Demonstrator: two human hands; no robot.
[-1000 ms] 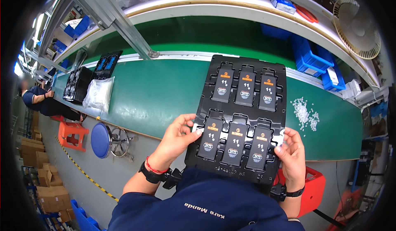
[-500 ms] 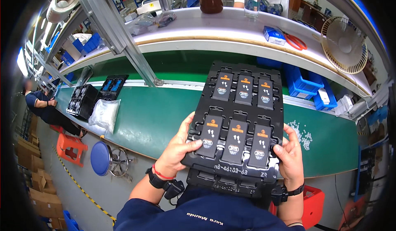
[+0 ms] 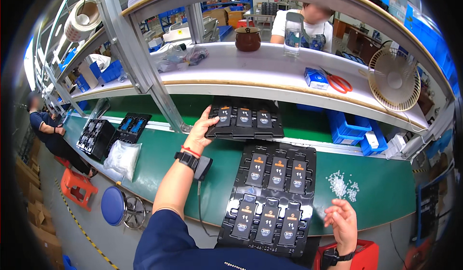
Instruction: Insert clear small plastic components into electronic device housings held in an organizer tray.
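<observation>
The left hand (image 3: 201,131) is clamped on the left edge of the far tray (image 3: 246,132), thumb on top, beneath the shelf (image 3: 193,78). The right hand (image 3: 341,218) holds nothing that shows; its fingers are loosely bent, beside the near tray (image 3: 238,185). The hands are well apart.

The near tray lies face up at the bench's close edge, by the person's body. All six of its places hold black batteries (image 3: 278,174), in two rows, so judging by these places, none is left to fill. The far tray shows three batteries in a row; whether it has a further row, and what that holds, cannot be told. Each near battery bears a small pale dot next to its printing; whether it is stuck on or printed is too small to tell.

White bits (image 3: 340,186) lie loose on the bench (image 3: 159,185), right of the near tray, apparently unused. Behind them stand blue bins (image 3: 348,137).

Farther left on the bench are a white bag (image 3: 123,158), stacked trays (image 3: 94,137) and a tray with blue pieces (image 3: 129,123). A co-worker (image 3: 44,124) is beyond them.
</observation>
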